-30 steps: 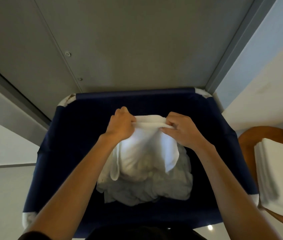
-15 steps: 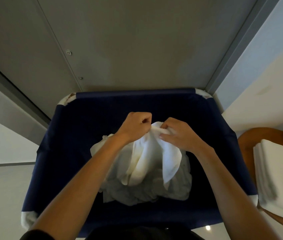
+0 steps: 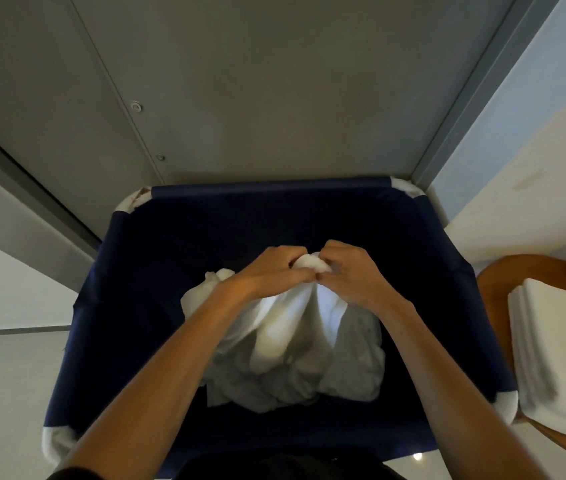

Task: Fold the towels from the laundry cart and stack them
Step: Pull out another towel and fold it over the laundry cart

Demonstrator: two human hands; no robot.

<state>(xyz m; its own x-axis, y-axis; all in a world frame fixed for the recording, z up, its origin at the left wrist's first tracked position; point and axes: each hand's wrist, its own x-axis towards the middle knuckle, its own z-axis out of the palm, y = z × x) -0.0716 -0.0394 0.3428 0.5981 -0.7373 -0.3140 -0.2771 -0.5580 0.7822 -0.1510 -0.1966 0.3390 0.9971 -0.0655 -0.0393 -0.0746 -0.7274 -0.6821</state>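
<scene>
while both hands gather one towel above the cart

as we look down past our forearms, the left hand (image 3: 267, 271) and the right hand (image 3: 354, 275) meet knuckle to knuckle over the middle of the navy laundry cart (image 3: 170, 271). both sets of fingers (image 3: 330, 251) are curled tight and clench the same bunched top edge of a white towel (image 3: 292, 317). a small knot of cloth pokes up between the two fists. we see the thumbs pressed in against the fabric from below.

from that grip the towel hangs down in long loose folds, its lower part lying on the heap of towels (image 3: 354, 368) in the bottom of the cart. one corner of white cloth shows just behind our left wrist. the heap is crumpled and greyer in the shade, and it sits toward the near right of the cart floor, with dark fabric showing all round it.

the cart's fabric walls slope outward, and white corner pieces (image 3: 56, 441) show at its rim.

to our right, just beside the cart, a stack of folded towels (image 3: 558, 341) rests on a rounded brown wooden bench (image 3: 493, 282); the stack is squared and several layers deep. we cannot tell how many.

beyond the cart stands a grey panelled wall (image 3: 274, 81), and a pale floor (image 3: 4, 375) lies to our left.
</scene>
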